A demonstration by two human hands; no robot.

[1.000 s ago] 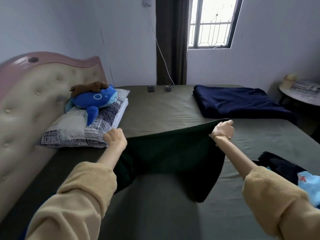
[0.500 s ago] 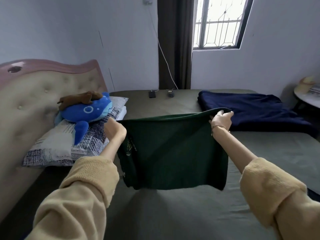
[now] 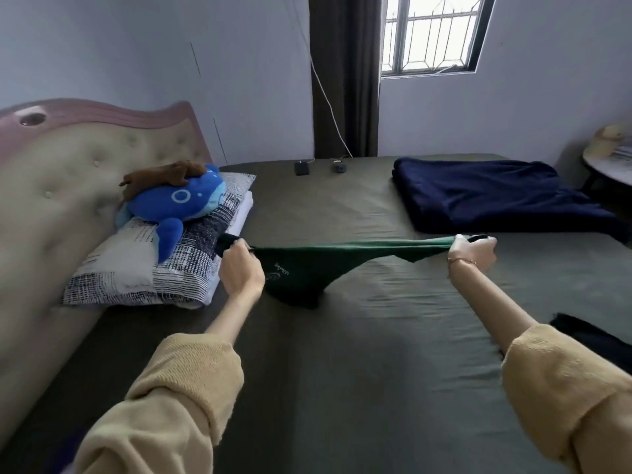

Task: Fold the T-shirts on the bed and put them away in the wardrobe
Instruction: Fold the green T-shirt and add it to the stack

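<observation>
From the head camera, the left hand and the right hand are spread well apart, each with fingers curled round one end of the green T-shirt. The shirt stretches in a taut band between the hands, and its middle sags to touch the bed nearer the left hand. Beyond the right hand lies a folded navy blanket; just beyond the left hand sits a pillow with a blue plush toy.

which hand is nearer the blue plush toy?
Left. The left hand grips the green T-shirt just beside the pillow that the blue plush toy lies on; the right hand holds the shirt's other end, across the bed.
</observation>
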